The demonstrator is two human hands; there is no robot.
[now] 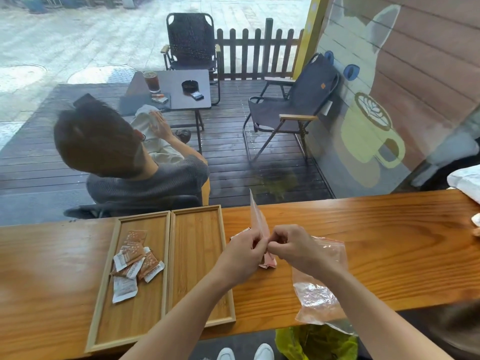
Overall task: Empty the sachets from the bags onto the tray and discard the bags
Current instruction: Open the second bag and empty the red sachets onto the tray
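Note:
My left hand point(242, 252) and my right hand point(293, 246) meet just right of the trays, both pinching the mouth of a clear zip bag point(257, 219) that stands up between them. Pink sachets point(268, 262) show below my fingers. Two wooden trays lie side by side: the left tray point(109, 294) holds several brown and white sachets point(135, 261), and the right tray point(197, 245) holds none. An empty crumpled clear bag point(318, 294) lies on the counter under my right forearm.
The wooden counter point(389, 255) runs left to right. A yellow-green bag point(311, 344) sits on the floor below its front edge, beside my white shoes point(245, 352). Behind the glass a person point(124, 157) sits on a deck with chairs and a small table.

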